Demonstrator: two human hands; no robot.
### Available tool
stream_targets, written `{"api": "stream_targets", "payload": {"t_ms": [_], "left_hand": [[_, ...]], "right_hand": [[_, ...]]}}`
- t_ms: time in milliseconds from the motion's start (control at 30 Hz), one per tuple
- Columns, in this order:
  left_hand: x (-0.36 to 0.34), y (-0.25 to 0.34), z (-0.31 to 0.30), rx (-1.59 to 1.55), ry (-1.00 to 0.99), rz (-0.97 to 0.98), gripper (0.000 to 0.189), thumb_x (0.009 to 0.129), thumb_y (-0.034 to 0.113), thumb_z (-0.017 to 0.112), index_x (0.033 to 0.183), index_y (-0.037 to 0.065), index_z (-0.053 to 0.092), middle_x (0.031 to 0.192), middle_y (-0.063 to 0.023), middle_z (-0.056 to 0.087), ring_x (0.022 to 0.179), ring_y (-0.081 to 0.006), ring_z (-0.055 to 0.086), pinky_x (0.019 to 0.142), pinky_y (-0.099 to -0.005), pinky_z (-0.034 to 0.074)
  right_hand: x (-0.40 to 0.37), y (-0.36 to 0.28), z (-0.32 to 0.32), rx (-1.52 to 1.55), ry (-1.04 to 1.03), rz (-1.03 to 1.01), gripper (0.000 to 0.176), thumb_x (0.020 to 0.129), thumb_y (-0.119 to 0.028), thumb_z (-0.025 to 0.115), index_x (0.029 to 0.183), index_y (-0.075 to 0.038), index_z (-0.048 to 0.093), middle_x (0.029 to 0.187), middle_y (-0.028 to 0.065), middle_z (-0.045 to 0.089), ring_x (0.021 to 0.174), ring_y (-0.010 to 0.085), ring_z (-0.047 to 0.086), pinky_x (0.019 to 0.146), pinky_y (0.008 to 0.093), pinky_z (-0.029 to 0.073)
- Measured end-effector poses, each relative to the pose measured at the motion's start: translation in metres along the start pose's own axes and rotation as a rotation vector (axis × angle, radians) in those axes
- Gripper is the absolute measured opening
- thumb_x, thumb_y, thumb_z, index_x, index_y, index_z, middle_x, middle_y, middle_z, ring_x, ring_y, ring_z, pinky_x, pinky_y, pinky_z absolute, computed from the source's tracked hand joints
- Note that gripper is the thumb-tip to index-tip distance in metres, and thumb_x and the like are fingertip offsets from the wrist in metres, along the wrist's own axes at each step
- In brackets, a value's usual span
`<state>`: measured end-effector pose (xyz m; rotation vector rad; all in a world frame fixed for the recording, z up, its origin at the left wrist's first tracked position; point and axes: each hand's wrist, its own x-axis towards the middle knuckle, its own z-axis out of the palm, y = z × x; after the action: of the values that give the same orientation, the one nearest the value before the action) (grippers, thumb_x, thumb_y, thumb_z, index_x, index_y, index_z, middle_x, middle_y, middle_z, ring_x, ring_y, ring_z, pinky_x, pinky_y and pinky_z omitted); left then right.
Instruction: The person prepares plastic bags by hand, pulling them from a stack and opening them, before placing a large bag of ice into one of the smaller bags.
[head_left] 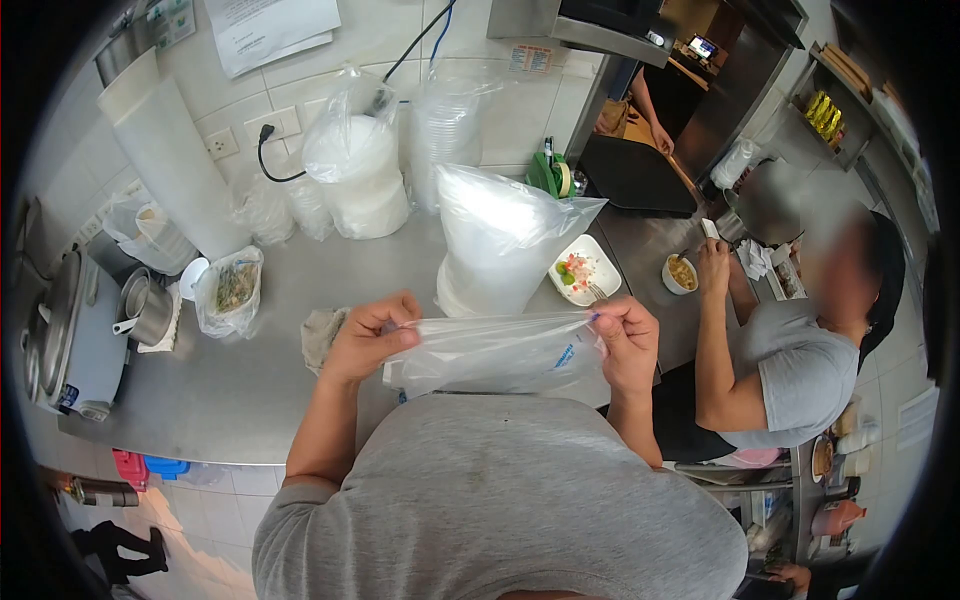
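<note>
Clear film was pulled taut between the person's two hands: the left hand and the right hand each pinched the top edge of a plastic bag between thumb and fingers. The bag hung at the centre of the frame, just above the person's grey shirt and over the near edge of the steel bench.

A crumpled cloth lay on the bench just left of the left hand. Behind the bag stood a large white sack, and right of it sat a white dish with bits of food. Further right, a co-worker's hand rested beside a small bowl.

At the left of the frame lay a small food pouch and metal cups. Wrapped stacks of containers lined the tiled wall at the top.
</note>
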<state>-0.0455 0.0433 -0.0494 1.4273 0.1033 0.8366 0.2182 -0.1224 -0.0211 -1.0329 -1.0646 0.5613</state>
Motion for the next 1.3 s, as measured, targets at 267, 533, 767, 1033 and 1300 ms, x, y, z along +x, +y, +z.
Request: {"api": "stream_targets", "payload": {"t_ms": [267,533,767,1033,1300], "left_hand": [[0.017,0.000,0.007,-0.539,-0.072,0.120,0.028,0.090,0.024,0.051,0.067,0.011,0.043,0.051,-0.0013,0.047,0.046,-0.0110,0.043,0.049,-0.0271,0.039],[0.040,0.029,-0.008,-0.617,-0.072,0.157,0.027,0.092,0.032,0.047,0.083,0.007,0.050,0.055,0.0006,0.048,0.044,-0.0120,0.049,0.045,-0.0274,0.041],[0.066,0.025,-0.008,0.164,-0.352,-0.237,0.013,0.085,0.018,0.061,0.091,0.006,0.058,0.087,-0.0007,0.060,0.071,-0.0102,0.058,0.065,-0.0222,0.047],[0.167,-0.011,-0.034,0.193,0.199,-0.156,0.013,0.085,0.012,0.055,0.096,0.005,0.058,0.085,-0.0024,0.061,0.071,-0.0083,0.058,0.064,-0.0217,0.048],[0.146,-0.103,-0.058,-0.255,0.272,-0.308,0.029,0.088,0.016,0.051,0.115,0.006,0.054,0.103,-0.0079,0.060,0.092,-0.0170,0.058,0.072,-0.0298,0.050]], "right_hand": [[0.000,-0.005,0.016,0.653,-0.237,-0.004,0.028,0.083,-0.028,0.064,0.080,-0.004,0.051,0.065,0.0066,0.053,0.057,0.0113,0.053,0.063,0.0279,0.046],[0.020,0.012,0.010,0.053,-0.941,-0.105,0.024,0.078,-0.025,0.069,0.081,-0.003,0.058,0.059,0.0034,0.050,0.052,0.0154,0.051,0.052,0.0301,0.041],[0.047,0.006,0.005,1.084,-0.543,0.030,0.065,0.080,-0.055,0.056,0.121,-0.006,0.047,0.107,0.0106,0.054,0.084,0.0215,0.056,0.080,0.0404,0.046],[0.132,0.044,0.005,0.589,-0.182,0.154,0.056,0.085,-0.044,0.051,0.122,-0.003,0.044,0.109,0.0109,0.055,0.090,0.0211,0.058,0.082,0.0347,0.048],[0.137,0.144,-0.032,0.995,-0.182,0.693,0.035,0.089,-0.029,0.047,0.111,-0.002,0.053,0.102,0.0104,0.060,0.090,0.0203,0.060,0.078,0.0338,0.050]]}}
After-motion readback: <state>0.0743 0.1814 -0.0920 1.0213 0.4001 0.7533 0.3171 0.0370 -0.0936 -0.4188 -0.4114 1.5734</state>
